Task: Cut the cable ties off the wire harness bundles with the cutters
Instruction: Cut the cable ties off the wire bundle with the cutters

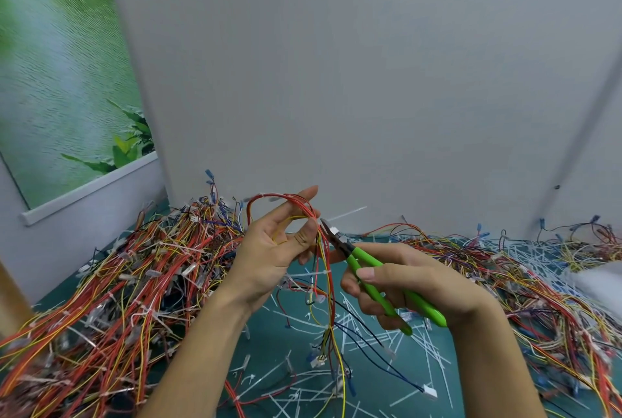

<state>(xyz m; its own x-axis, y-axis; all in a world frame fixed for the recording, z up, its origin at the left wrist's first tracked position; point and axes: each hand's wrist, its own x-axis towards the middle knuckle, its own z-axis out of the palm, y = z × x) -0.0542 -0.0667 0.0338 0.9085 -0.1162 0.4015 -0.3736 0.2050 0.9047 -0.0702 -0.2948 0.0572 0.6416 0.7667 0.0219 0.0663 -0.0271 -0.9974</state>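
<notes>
The left hand (279, 249) holds a wire harness bundle (322, 249) up above the surface (296, 343), its grip pinching the loop. The right hand (414, 286) has its grip clenched round the cutters (370, 269), blades at the wires. I'd slip one blade under the tie only, sparing the insulation.

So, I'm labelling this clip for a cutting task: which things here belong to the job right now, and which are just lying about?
In the job:
left hand, pinching the held harness
right hand, gripping the green cutters, tip at those wires

Lying about:
left harness pile
right harness pile
cut ties on the green mat
plant poster
</notes>
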